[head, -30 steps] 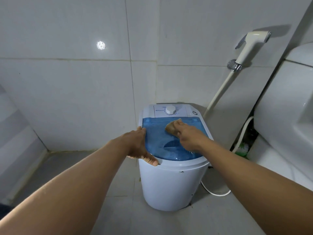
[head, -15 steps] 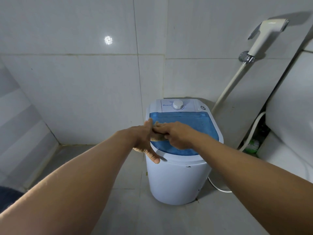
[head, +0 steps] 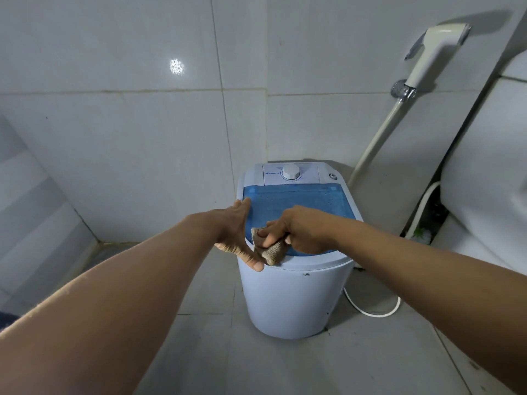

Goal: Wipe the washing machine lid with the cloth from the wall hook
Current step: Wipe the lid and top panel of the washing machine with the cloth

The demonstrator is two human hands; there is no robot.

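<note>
One small white round washing machine (head: 296,297) is standing on the tiled floor, with one translucent blue plastic lid (head: 302,203). The left hand (head: 235,232) is lying spread, fingers apart, along the lid's left edge. The right hand (head: 299,230) is closing its fingers around one brown knitted cloth (head: 272,253), pressing it at the lid's front-left edge.

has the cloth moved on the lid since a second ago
Yes. The cloth, held in the right hand, has come from the back of the blue lid, near the dial, to the lid's front left edge by the left hand.
</note>
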